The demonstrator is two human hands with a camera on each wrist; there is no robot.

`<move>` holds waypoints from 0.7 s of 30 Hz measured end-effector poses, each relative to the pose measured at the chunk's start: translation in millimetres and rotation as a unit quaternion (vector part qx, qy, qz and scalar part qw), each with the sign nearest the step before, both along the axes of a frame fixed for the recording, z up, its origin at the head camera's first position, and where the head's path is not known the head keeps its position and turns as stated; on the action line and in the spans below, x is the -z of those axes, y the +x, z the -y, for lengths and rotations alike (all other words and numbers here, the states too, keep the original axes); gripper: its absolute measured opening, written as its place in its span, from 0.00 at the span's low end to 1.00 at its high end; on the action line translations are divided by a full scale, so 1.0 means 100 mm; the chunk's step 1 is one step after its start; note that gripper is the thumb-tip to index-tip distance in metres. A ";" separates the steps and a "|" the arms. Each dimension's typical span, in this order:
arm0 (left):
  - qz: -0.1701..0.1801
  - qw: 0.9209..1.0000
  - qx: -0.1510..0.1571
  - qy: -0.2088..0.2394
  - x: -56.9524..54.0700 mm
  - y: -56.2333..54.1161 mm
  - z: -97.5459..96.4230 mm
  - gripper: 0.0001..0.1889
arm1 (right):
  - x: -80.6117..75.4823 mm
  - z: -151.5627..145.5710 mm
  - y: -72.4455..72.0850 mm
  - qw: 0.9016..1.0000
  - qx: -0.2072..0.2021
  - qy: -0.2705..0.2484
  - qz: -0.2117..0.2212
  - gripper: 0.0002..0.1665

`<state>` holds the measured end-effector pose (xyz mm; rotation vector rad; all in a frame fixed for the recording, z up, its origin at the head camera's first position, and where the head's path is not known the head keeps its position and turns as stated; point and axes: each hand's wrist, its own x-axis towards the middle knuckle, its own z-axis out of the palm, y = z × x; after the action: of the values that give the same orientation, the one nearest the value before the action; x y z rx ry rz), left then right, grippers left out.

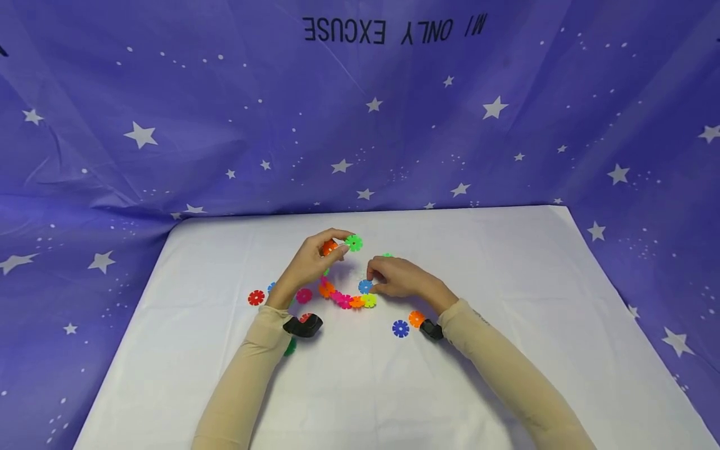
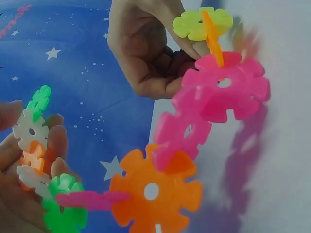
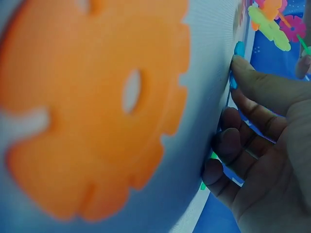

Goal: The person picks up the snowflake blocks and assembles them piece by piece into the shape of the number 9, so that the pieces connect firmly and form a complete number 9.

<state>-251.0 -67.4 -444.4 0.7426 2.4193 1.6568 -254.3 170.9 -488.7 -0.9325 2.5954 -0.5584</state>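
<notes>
My left hand grips one end of a curved chain of interlocked plastic snowflake discs. Its bright green end disc sticks out past the fingertips. Pink, orange, white and green links show up close in the left wrist view, including a large orange disc. At the chain's other end is a yellow disc. Beside it, thumb and finger of my right hand pinch a blue disc, seen edge-on in the right wrist view. The remaining right fingers are curled.
Loose discs lie on the white table: a red one and a crimson one at left, a dark blue one and an orange one near the right wrist. A green disc is partly hidden behind the right hand.
</notes>
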 end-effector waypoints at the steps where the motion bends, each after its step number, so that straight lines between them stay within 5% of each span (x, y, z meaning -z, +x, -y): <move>1: -0.001 1.000 0.001 0.004 0.06 -0.03 0.01 0.18 | 0.01 0.01 0.00 1.000 0.005 0.002 0.006 0.13; 4: 0.001 1.000 0.012 0.020 0.21 -0.11 0.02 0.20 | 0.01 0.02 -0.01 1.000 0.015 0.002 0.023 0.12; 11: 0.000 1.000 0.011 0.013 0.30 -0.21 0.00 0.20 | 0.02 -0.19 -0.07 0.995 0.041 -0.086 0.016 0.06; 17: -0.026 0.999 -0.008 -0.025 0.37 -0.28 -0.05 0.24 | -0.01 -0.45 -0.05 0.969 0.152 -0.192 -0.021 0.02; 21: -0.052 0.998 -0.025 -0.027 0.44 -0.30 -0.08 0.23 | -0.02 -0.44 -0.04 0.949 0.191 -0.240 -0.068 0.02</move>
<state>-280.8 -59.8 -488.0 0.7854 2.5623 1.6009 -258.2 214.9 -486.7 -0.6013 2.8391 -1.3178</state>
